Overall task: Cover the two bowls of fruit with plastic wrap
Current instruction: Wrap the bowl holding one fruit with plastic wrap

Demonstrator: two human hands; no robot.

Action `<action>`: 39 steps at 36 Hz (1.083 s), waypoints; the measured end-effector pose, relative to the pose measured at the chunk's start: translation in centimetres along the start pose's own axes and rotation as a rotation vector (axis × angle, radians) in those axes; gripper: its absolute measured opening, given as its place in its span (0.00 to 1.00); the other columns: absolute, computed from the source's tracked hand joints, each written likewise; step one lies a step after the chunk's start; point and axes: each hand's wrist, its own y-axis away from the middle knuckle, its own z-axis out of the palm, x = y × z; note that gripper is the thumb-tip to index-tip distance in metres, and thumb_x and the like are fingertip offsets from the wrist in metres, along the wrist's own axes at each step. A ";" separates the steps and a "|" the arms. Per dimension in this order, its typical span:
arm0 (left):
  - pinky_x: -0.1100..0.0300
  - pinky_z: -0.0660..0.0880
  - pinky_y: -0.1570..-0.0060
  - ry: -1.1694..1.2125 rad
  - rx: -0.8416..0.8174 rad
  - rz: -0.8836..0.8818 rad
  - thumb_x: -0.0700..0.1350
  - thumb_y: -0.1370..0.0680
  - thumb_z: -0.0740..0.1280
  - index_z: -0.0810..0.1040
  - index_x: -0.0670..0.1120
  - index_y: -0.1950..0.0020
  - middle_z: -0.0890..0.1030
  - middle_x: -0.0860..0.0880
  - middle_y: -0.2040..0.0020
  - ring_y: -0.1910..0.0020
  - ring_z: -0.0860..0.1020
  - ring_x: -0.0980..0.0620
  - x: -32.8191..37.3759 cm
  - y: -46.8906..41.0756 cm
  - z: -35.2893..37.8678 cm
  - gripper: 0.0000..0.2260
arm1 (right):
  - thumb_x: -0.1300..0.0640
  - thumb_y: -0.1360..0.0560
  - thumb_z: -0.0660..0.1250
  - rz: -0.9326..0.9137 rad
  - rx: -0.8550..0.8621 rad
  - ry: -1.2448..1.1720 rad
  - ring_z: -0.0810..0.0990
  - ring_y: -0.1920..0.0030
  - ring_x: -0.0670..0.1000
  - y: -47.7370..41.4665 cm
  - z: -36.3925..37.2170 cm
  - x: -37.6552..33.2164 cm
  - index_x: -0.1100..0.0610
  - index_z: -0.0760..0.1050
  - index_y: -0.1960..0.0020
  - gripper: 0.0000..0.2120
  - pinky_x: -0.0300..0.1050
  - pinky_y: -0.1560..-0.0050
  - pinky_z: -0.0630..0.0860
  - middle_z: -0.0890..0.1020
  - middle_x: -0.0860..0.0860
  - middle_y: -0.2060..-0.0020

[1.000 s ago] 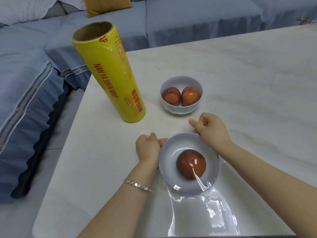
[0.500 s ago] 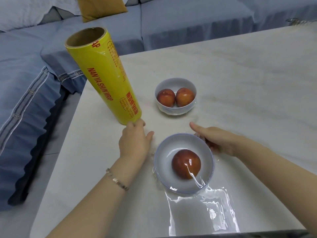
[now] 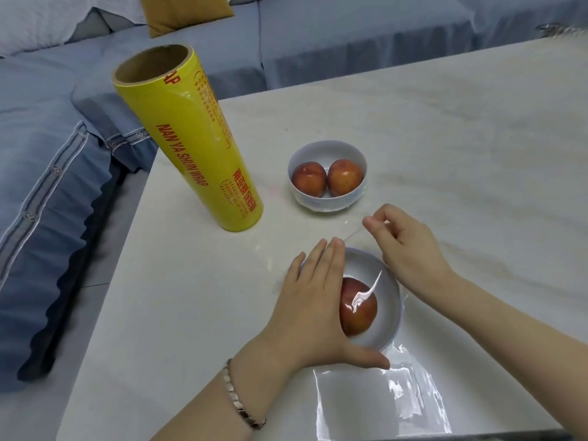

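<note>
A white near bowl (image 3: 386, 300) with one red fruit (image 3: 359, 308) sits near the table's front edge, under a sheet of clear plastic wrap (image 3: 381, 399) that trails toward me. My left hand (image 3: 313, 300) lies flat, fingers together, on the wrap over the bowl's left side. My right hand (image 3: 405, 246), just behind the bowl, pinches the wrap's far edge and lifts it. A second white bowl (image 3: 327, 198) with two red fruits (image 3: 327, 178) stands further back. The yellow plastic wrap roll (image 3: 191, 141) stands upright to the left.
The pale marble table (image 3: 461, 148) ends in a left edge beside the roll. Beyond it on the left and at the back runs a blue-grey sofa (image 3: 57, 148) with a mustard cushion (image 3: 181, 11).
My left hand came from near the roll's base and now lies flat on the near bowl. My right hand rose from the bowl's right rim, pinching the wrap's far edge.
</note>
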 end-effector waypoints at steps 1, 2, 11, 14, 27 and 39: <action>0.52 0.40 0.26 0.005 0.003 0.004 0.74 0.42 0.67 0.32 0.47 0.25 0.36 0.53 0.23 0.25 0.35 0.55 0.0 0.0 0.0 0.63 | 0.51 0.23 0.61 -0.031 0.030 0.017 0.68 0.72 0.45 -0.1 -0.1 0.0 0.58 0.70 0.61 0.13 0.35 0.70 0.63 0.69 0.49 0.77; 0.52 0.40 0.25 0.006 0.005 0.007 0.74 0.42 0.67 0.33 0.47 0.25 0.36 0.53 0.23 0.25 0.36 0.55 -0.1 0.0 0.0 0.62 | 0.51 0.23 0.61 -0.045 0.046 0.030 0.68 0.73 0.45 -0.2 -0.2 0.1 0.58 0.70 0.61 0.12 0.35 0.70 0.63 0.68 0.48 0.78; 0.54 0.42 0.26 0.043 0.059 0.016 0.77 0.44 0.58 0.32 0.55 0.29 0.40 0.54 0.23 0.25 0.38 0.55 0.0 0.0 0.6 0.56 | 0.51 0.23 0.61 0.210 -0.030 0.017 0.70 0.67 0.50 -1.1 1.0 3.3 0.58 0.72 0.60 0.12 0.44 0.65 0.66 0.72 0.50 0.72; 0.52 0.46 0.26 0.078 0.096 0.006 0.76 0.45 0.57 0.34 0.56 0.29 0.44 0.53 0.22 0.24 0.42 0.54 0.2 0.0 0.8 0.55 | 0.51 0.25 0.64 0.370 -0.151 -0.062 0.74 0.65 0.52 -1.4 1.4 3.2 0.62 0.76 0.60 0.14 0.42 0.63 0.71 0.77 0.54 0.67; 0.46 0.48 0.29 0.164 0.196 -0.411 0.77 0.43 0.57 0.34 0.54 0.26 0.44 0.46 0.22 0.24 0.43 0.46 3.1 -1.0 1.2 0.56 | 0.52 0.22 0.59 0.410 -0.369 -0.397 0.74 0.61 0.53 0.9 -1.5 2.2 0.61 0.73 0.59 0.14 0.35 0.65 0.73 0.76 0.58 0.63; 0.46 0.37 0.26 -0.068 -0.100 -0.008 0.74 0.42 0.67 0.34 0.54 0.25 0.33 0.51 0.24 0.26 0.31 0.51 0.3 -2.2 -1.1 0.60 | 0.55 0.21 0.57 0.241 -0.130 -0.310 0.70 0.72 0.43 0.5 -0.9 1.8 0.54 0.67 0.63 0.12 0.37 0.63 0.68 0.73 0.49 0.72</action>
